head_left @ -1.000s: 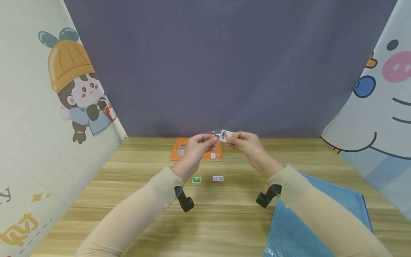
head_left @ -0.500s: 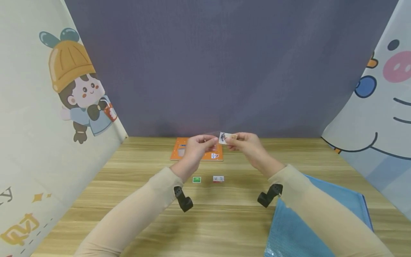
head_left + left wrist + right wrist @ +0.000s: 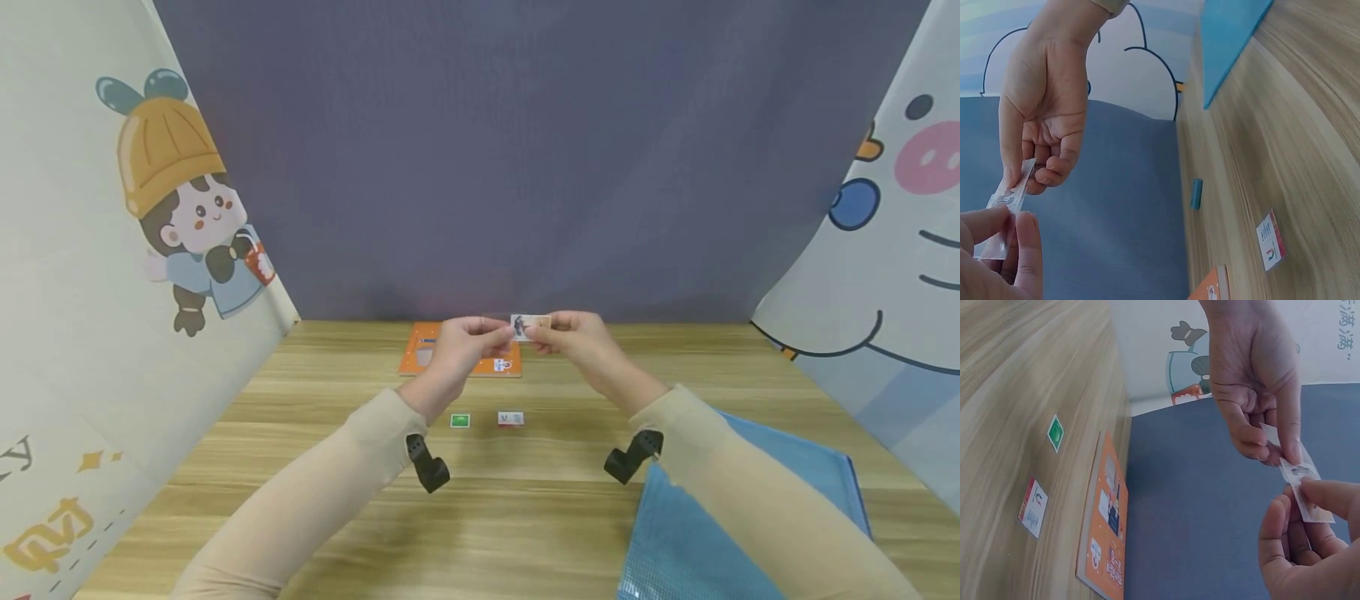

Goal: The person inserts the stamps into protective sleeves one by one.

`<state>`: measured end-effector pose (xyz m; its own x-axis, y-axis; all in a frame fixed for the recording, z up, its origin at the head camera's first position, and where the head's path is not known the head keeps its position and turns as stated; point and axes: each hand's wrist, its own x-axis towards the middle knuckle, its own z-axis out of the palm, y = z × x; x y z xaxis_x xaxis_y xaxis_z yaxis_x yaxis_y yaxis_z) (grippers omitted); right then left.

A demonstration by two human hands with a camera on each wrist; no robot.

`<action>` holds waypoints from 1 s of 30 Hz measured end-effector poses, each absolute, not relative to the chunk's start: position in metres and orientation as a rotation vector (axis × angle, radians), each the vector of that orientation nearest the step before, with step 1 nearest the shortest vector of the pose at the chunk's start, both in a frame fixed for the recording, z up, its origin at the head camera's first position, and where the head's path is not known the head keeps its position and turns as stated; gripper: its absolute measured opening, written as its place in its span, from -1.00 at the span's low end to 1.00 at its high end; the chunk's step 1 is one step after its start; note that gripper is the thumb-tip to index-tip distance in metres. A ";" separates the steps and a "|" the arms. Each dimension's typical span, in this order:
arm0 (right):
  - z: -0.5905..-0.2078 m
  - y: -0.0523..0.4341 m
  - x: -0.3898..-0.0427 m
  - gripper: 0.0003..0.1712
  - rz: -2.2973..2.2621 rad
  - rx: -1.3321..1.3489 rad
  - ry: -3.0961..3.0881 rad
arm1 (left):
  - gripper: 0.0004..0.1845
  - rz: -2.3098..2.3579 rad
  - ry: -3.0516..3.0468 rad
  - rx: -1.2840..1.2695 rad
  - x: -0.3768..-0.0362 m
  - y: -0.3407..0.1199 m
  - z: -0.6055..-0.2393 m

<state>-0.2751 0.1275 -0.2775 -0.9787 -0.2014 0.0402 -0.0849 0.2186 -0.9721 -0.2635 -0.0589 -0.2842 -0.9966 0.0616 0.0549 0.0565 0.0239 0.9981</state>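
Note:
Both hands meet above the back of the table. Between thumb and fingers, the right hand pinches a small white-bordered picture card. A small clear plastic sleeve is pinched by the left hand. The card's near end overlaps the sleeve's edge in both wrist views; how far it lies inside I cannot tell. On the table below lie a small green card with a white border and a white card with a red edge.
An orange book lies flat at the back, partly behind the left hand. A blue mesh pouch is under the right forearm. In the left wrist view a small teal cylinder lies on the wooden table. A grey-blue curtain hangs behind.
The right hand has turned the picture card level and brought it slightly lower and left against the sleeve. The left hand has shifted slightly right. The cards on the table have stayed put.

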 end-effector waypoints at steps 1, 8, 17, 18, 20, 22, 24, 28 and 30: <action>-0.277 0.129 -0.275 -0.61 -1.885 -0.284 2.373 | -0.76 2.184 2.243 0.128 -0.263 -0.060 -0.284; -0.272 0.141 -0.274 -0.60 -1.935 -0.313 2.331 | -0.75 2.210 2.217 0.116 -0.264 -0.061 -0.283; -0.273 0.142 -0.274 -0.61 -1.940 -0.284 2.382 | -0.73 2.206 2.216 0.134 -0.265 -0.058 -0.284; -0.273 0.141 -0.273 -0.61 -1.945 -0.289 2.389 | -0.73 2.204 2.217 0.137 -0.265 -0.057 -0.284; -0.274 0.140 -0.273 -0.62 -1.953 -0.299 2.405 | -0.73 2.206 2.215 0.140 -0.265 -0.056 -0.285; -0.275 0.140 -0.273 -0.63 -1.969 -0.311 2.408 | -0.73 2.210 2.215 0.140 -0.265 -0.055 -0.285; -0.276 0.140 -0.274 -0.64 -1.983 -0.321 2.406 | -0.72 2.212 2.219 0.146 -0.266 -0.055 -0.285; -0.277 0.139 -0.274 -0.64 -1.989 -0.334 2.398 | -0.72 2.209 2.233 0.158 -0.265 -0.053 -0.285; -0.277 0.138 -0.274 -0.64 -1.980 -0.337 2.399 | -0.72 2.206 2.234 0.161 -0.265 -0.053 -0.285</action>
